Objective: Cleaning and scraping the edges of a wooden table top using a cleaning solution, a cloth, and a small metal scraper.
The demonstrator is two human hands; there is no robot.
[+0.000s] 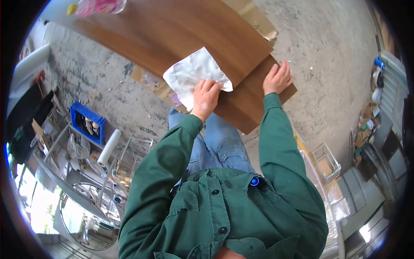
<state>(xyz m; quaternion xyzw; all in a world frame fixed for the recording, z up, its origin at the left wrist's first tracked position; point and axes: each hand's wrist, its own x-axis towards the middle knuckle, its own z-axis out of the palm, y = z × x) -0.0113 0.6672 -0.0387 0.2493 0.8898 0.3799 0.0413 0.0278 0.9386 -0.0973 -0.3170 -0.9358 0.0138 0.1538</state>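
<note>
A long brown wooden board [172,30] runs from the upper left down to a near corner in front of me. A crumpled white cloth [192,71] lies on its near part. My left hand [205,97] presses on the cloth's near edge, fingers gripping it. My right hand [277,79] lies flat on the board's right edge, fingers spread, holding nothing. Both sleeves are green.
A pink object and a yellow piece [99,6] sit at the board's far end. Cardboard [258,21] lies under the board on the concrete floor. A blue crate [87,121], a white roll [108,148] and metal racks stand at left. A wire basket [326,160] is at right.
</note>
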